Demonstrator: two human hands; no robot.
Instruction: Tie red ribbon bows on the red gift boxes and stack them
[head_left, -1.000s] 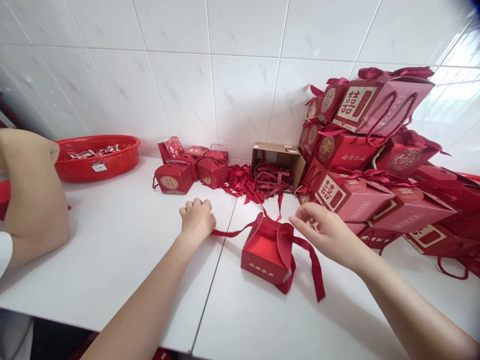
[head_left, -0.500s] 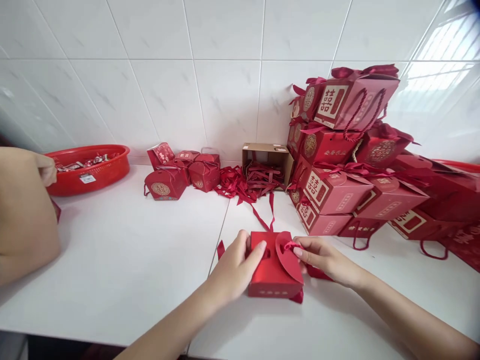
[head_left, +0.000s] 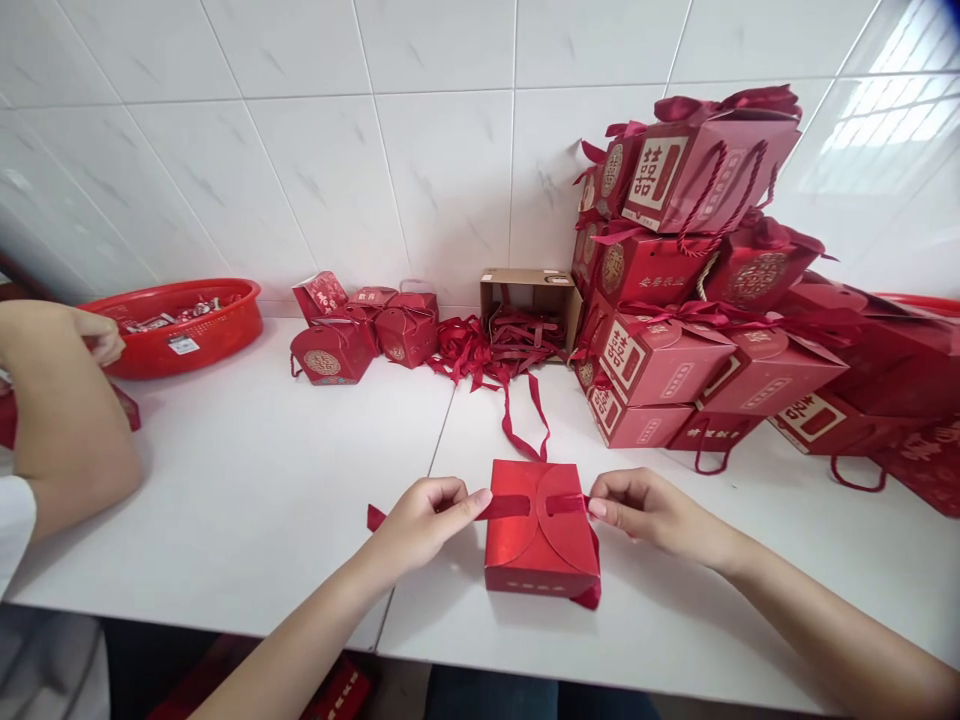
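Observation:
In front of me on the white table sits a red gift box (head_left: 536, 570), its two rounded top flaps folded down and overlapping. A dark red ribbon (head_left: 508, 507) runs through slots in the flaps and comes out on both sides. At the box's left, my left hand (head_left: 431, 510) pinches one length of the ribbon between thumb and fingers. On the right side, my right hand (head_left: 645, 505) pinches the other length close to the box wall. A loose ribbon end shows beyond my left hand, and another hangs at the box's lower right corner.
Finished-looking red boxes (head_left: 667, 360) with bows are stacked at right. A cardboard box (head_left: 574, 310) of ribbons stands against the tiled wall, beside several small red boxes (head_left: 330, 350). At left, a co-worker's arm (head_left: 75, 400) is near a red plastic basket (head_left: 225, 330) of wrapped pieces.
My left hand has moved left off the box, drawing ribbon out with it. The raised right flap now lies flat over the top. The co-worker's arm has shifted lower.

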